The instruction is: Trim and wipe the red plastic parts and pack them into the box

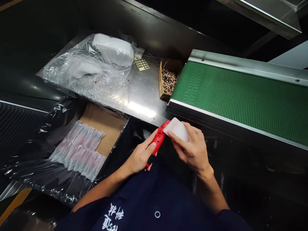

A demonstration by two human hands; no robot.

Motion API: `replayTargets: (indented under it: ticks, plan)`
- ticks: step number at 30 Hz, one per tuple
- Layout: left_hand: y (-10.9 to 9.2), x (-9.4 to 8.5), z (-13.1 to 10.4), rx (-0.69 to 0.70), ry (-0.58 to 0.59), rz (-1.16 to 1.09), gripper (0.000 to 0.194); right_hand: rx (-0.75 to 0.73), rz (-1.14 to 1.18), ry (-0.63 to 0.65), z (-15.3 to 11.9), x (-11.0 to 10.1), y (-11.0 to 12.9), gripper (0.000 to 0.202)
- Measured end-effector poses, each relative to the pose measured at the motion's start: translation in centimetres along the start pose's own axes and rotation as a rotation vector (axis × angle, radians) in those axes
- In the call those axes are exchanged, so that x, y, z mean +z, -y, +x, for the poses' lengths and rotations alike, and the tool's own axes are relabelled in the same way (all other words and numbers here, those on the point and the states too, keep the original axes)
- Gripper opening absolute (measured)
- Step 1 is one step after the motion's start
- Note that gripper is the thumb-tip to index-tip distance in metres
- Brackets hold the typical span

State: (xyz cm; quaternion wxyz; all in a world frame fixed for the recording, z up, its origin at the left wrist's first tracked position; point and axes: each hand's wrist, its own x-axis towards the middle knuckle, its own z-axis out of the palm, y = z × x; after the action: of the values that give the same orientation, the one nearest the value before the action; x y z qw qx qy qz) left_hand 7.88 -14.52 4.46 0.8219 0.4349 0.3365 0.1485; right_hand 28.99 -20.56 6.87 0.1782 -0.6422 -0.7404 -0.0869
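Note:
My left hand (142, 153) is closed around a red plastic handheld piece (158, 139) with a black lower end; its exact kind I cannot make out. In my right hand (194, 148) is a white foam sleeve (177, 129), gripped between thumb and fingers. The sleeve's near corner meets or overlaps the top of the red piece, just in front of my body. To the left, an open carton (108, 118) lined with black plastic holds rows of red pieces in white sleeves (79, 149).
A green conveyor belt (240, 96) runs off to the right. On the metal bench (141, 93) lie a clear bag (72, 70) of white sleeves (114, 49), a yellow sticker sheet (141, 64) and a small cardboard box (169, 81) with tiny black bits.

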Motion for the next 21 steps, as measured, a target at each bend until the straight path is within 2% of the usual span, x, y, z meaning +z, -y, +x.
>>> replayTargets:
  ticks: [5,8,14,18,21]
  plan:
    - [0.0,-0.3,-0.2,0.016,-0.012,0.048,0.072,0.063,-0.022,-0.027,0.2,0.0,0.3,0.039]
    - [-0.3,-0.4,-0.4,0.006,0.021,0.018,0.073,0.102,0.047,-0.037,0.2,0.3,0.4,0.038]
    - [-0.9,-0.7,-0.6,0.024,0.106,-0.105,0.075,0.251,-0.039,-0.223,-0.5,1.2,0.5,0.037]
    - [-1.2,-0.8,-0.6,0.018,0.107,-0.147,0.074,0.253,0.024,-0.326,-0.6,1.0,0.8,0.04]
    - [-1.4,-0.9,-0.6,0.005,0.123,-0.144,0.075,0.21,0.111,-0.288,-0.3,0.7,1.1,0.041]
